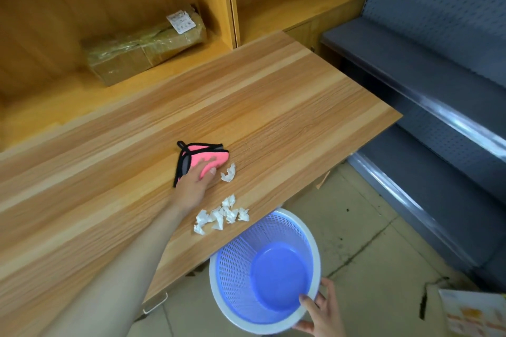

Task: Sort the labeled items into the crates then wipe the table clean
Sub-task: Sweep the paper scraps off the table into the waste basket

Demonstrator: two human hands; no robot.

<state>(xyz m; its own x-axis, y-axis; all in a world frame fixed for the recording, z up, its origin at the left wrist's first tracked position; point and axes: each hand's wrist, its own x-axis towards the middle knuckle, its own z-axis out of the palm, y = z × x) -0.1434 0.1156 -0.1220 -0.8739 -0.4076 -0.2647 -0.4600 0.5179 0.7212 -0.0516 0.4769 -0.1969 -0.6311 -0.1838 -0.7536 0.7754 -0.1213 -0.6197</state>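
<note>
My left hand [195, 182] presses a pink cloth with black edging [206, 155] onto the wooden table [273, 107]. Its fingers curl over the cloth's near side. One crumpled white paper scrap [228, 173] lies just right of that hand. Several more white scraps [222, 215] sit in a cluster close to the table's near edge. Below that edge, my right hand [321, 314] grips the white rim of a blue plastic basket [267, 271]. The basket is held tilted and has nothing inside.
A taped cardboard parcel with a white label [145, 45] lies in the wooden shelf unit behind the table. Grey metal shelving [427, 85] runs along the right. Tiled floor shows below, with a printed sheet [476, 314] at the bottom right.
</note>
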